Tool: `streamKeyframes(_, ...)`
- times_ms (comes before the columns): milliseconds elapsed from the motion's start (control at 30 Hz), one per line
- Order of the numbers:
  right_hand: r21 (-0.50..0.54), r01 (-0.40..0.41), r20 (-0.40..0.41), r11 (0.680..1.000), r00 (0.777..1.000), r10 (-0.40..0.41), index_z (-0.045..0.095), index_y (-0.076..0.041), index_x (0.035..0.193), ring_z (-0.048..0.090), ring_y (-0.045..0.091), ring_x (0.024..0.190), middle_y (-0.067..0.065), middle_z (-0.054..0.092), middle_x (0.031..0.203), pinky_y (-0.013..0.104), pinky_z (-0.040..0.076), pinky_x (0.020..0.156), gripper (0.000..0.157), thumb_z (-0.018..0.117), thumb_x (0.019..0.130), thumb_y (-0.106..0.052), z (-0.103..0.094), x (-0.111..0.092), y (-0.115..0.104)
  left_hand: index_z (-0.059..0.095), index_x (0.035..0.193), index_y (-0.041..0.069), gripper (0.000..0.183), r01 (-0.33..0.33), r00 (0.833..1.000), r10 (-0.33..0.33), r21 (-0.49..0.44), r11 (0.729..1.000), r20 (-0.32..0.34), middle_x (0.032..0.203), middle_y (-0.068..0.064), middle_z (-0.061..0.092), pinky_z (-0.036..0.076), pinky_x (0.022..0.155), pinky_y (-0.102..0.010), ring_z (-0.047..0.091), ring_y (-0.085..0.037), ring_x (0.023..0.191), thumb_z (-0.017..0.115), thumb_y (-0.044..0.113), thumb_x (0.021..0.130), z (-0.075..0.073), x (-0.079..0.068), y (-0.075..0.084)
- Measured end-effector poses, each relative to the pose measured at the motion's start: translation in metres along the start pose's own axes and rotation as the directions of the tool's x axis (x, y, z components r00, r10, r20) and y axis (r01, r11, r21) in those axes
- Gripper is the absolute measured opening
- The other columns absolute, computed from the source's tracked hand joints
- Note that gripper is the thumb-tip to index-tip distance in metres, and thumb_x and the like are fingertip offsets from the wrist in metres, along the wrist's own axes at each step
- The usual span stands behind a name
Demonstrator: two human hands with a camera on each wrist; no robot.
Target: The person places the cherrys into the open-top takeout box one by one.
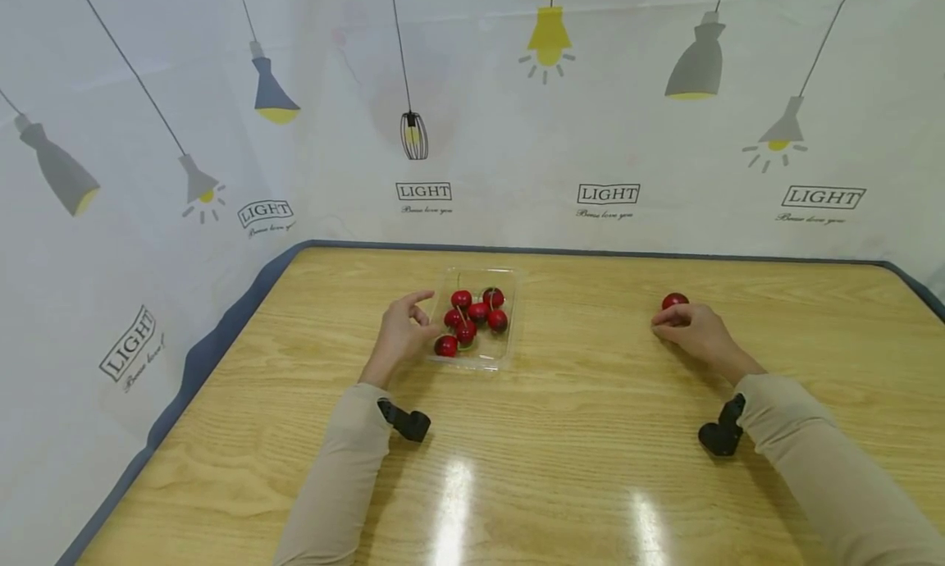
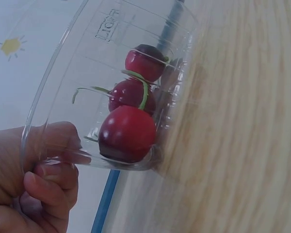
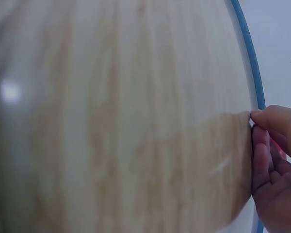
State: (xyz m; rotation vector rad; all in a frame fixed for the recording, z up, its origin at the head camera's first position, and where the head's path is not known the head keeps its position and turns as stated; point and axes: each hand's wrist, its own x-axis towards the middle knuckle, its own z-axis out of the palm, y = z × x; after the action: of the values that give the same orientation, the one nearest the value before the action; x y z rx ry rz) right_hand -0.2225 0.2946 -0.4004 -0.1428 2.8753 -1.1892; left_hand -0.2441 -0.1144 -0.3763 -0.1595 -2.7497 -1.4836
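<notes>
Several dark red cherries [image 1: 478,312] with stems lie in a clear plastic box [image 1: 509,354]. At the box's left side, my left hand [image 1: 402,332] grips the rim. In the left wrist view, one digit of the left hand [image 2: 48,179] shows through the clear wall, and the other fingers curl outside it. Well to the right, my right hand [image 1: 697,332] holds a single cherry [image 1: 675,300], with thumb and fingertips drawn together low over the table. In the right wrist view, the fingers hide most of that cherry [image 3: 280,144], so the exact contact is hidden.
The light wooden table [image 1: 576,435] has a dark blue edge. Behind and to the left hangs a white sheet [image 1: 487,74] printed with lamps and words. A black wrist camera [image 1: 409,423] sits on the left sleeve, another wrist camera [image 1: 722,431] on the right.
</notes>
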Motion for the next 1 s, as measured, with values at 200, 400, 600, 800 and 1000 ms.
streamKeyframes(200, -0.042, 0.012, 0.02, 0.999, 1.0, -0.011, 0.061, 0.006, 0.099, 0.05, 0.035, 0.091, 0.02, 0.057, 0.095, 0.048, 0.038, 0.079, 0.025, 0.058, 0.085, -0.015, 0.0002, 0.0012, -0.0003, 0.047, 0.125, 0.0, 0.056, -0.003, 1.0, 0.003, -0.008, 1.0, 0.001, 0.062, -0.002, 0.046, 0.032, 0.048, -0.024, 0.038, -0.011, 0.051, 0.062, -0.005, 0.071, 0.0003, 0.0, -0.0001)
streamKeyframes(400, -0.054, 0.023, 0.038, 0.998, 0.999, -0.021, 0.06, 0.006, 0.098, 0.048, 0.038, 0.095, 0.024, 0.054, 0.101, 0.05, 0.036, 0.081, 0.023, 0.056, 0.086, -0.013, 0.0003, 0.0028, -0.0023, 0.048, 0.124, 0.001, 0.056, -0.004, 1.0, 0.004, 0.007, 1.0, -0.011, 0.062, -0.002, 0.046, 0.032, 0.048, -0.023, 0.039, -0.011, 0.051, 0.063, -0.005, 0.07, -0.0001, 0.0001, -0.0001)
streamKeyframes(600, -0.065, 0.02, 0.038, 0.998, 0.999, -0.018, 0.06, 0.006, 0.097, 0.049, 0.036, 0.091, 0.022, 0.056, 0.096, 0.048, 0.038, 0.078, 0.022, 0.055, 0.086, -0.012, 0.0009, 0.001, -0.0029, 0.048, 0.125, 0.0, 0.057, -0.007, 1.0, 0.007, 0.006, 1.0, -0.003, 0.062, -0.002, 0.046, 0.032, 0.048, -0.024, 0.038, -0.011, 0.051, 0.062, -0.006, 0.07, -0.0003, 0.0003, -0.0007)
streamKeyframes(800, -0.058, 0.023, 0.033, 0.998, 0.999, -0.021, 0.06, 0.005, 0.096, 0.05, 0.034, 0.089, 0.02, 0.057, 0.094, 0.046, 0.039, 0.077, 0.021, 0.056, 0.086, -0.013, 0.0017, 0.0008, -0.0011, 0.047, 0.125, 0.0, 0.058, -0.006, 1.0, 0.006, 0.002, 1.0, 0.001, 0.062, -0.002, 0.046, 0.032, 0.049, -0.024, 0.039, -0.012, 0.052, 0.062, -0.006, 0.069, 0.0, 0.0004, -0.0007)
streamKeyframes(1000, -0.061, 0.031, 0.025, 0.998, 0.999, -0.029, 0.06, 0.005, 0.095, 0.051, 0.031, 0.085, 0.017, 0.058, 0.091, 0.042, 0.04, 0.074, 0.02, 0.056, 0.086, -0.013, 0.0012, 0.0009, -0.0013, 0.047, 0.125, 0.001, 0.057, -0.002, 1.0, 0.002, 0.005, 1.0, -0.003, 0.063, -0.002, 0.046, 0.032, 0.049, -0.024, 0.039, -0.012, 0.052, 0.062, -0.006, 0.07, -0.0002, -0.0004, -0.0001)
